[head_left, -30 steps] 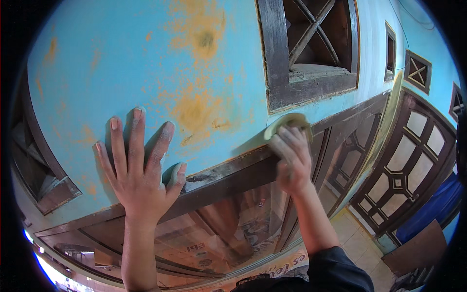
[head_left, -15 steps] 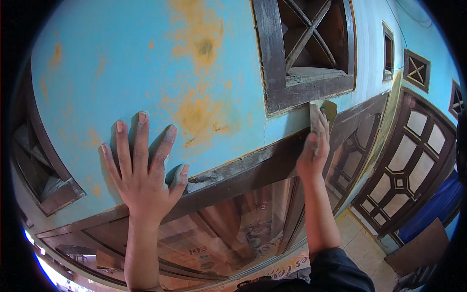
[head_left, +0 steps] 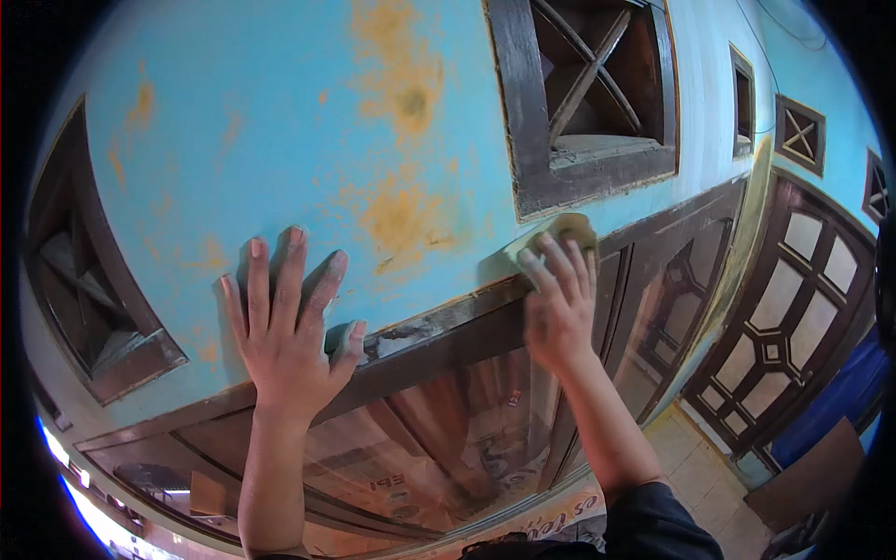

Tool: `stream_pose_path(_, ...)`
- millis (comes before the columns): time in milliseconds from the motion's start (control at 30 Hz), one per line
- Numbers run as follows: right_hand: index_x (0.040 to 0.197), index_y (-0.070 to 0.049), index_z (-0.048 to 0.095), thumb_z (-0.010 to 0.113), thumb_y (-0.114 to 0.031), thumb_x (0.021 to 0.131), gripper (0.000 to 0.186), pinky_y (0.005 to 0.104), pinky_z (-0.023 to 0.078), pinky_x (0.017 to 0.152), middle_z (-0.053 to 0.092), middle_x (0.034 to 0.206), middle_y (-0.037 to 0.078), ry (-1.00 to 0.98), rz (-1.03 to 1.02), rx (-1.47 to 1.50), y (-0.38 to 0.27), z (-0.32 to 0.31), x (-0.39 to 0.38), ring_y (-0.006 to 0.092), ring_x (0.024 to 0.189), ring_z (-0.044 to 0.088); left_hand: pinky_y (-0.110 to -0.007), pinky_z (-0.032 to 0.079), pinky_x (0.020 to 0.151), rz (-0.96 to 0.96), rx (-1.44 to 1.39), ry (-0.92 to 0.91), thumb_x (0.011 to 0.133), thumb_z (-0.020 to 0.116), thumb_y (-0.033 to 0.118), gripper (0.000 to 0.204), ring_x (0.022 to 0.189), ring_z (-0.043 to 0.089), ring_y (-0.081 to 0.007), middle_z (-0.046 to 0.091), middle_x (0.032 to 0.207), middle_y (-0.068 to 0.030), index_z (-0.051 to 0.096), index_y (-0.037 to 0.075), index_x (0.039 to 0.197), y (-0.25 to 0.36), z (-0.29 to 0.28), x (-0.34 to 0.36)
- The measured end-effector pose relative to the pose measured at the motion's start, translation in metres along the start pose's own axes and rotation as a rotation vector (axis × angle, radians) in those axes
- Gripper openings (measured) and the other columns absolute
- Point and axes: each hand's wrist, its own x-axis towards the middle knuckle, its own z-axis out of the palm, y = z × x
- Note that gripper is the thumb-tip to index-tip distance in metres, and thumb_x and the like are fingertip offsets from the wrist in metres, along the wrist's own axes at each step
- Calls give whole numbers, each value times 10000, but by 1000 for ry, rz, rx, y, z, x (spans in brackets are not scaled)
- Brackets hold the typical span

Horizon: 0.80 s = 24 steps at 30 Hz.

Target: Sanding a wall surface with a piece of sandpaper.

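My left hand (head_left: 291, 350) lies flat with spread fingers on the light blue wall (head_left: 271, 131), just above a dark wooden frame edge (head_left: 429, 322). Held under the fingers of my right hand (head_left: 563, 313) is a bent, tan-olive piece of sandpaper (head_left: 571, 225), against the narrow strip of wall between the frame edge and a vent opening. Part of the sandpaper is hidden by my fingers, and the hand is slightly blurred. Worn orange patches (head_left: 406, 219) show through the blue paint between my hands.
A brown-framed vent with crossed bars (head_left: 523, 131) sits above my right hand; another vent (head_left: 89, 280) is at the far left. Below the frame edge is a glass window (head_left: 439, 439). A panelled door (head_left: 770, 317), blue cloth (head_left: 835, 401) and brown board (head_left: 807, 481) stand at right.
My right hand has moved left and slightly down along the wall with the sandpaper, which now lies more tilted. The left hand stays in place on the wall; the view has shifted slightly.
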Motion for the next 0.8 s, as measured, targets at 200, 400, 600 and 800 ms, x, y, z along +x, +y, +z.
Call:
stream_pose_path(200, 1403, -134, 543, 527, -114, 912, 491, 540, 249, 1169, 475, 1485, 111, 42, 72, -56, -10, -1, 10, 350, 1385, 416, -633, 106, 1185, -64, -6, 13, 815, 688, 353, 602, 1503, 209, -381, 347, 1592, -76, 571, 219, 1390, -36, -9, -29)
stream_pose_path(400, 1403, -228, 549, 555, -164, 910, 498, 555, 234, 1173, 493, 1467, 72, -141, -250, 13, -42, -2, 25, 311, 1376, 426, -643, 95, 1181, -53, 0, -28, 811, 703, 362, 622, 1512, 168, -391, 302, 1611, -86, 558, 230, 1401, -46, -21, -26)
stream_pose_path(600, 1381, -232, 566, 589, -161, 897, 489, 590, 228, 1159, 500, 1459, 60, 86, 103, -37, -34, 8, 28, 339, 1377, 422, -641, 82, 1184, -32, 114, 16, 871, 618, 397, 613, 1511, 163, -407, 269, 1621, -134, 511, 189, 1437, -62, -16, -29)
stream_pose_path(800, 1365, -310, 589, 637, -244, 886, 486, 583, 230, 1156, 504, 1458, 16, -123, -344, -42, -66, 14, 11, 322, 1368, 439, -643, 78, 1185, -34, 112, 20, 876, 604, 403, 601, 1508, 169, -406, 278, 1613, -141, 516, 199, 1434, -64, -14, -34)
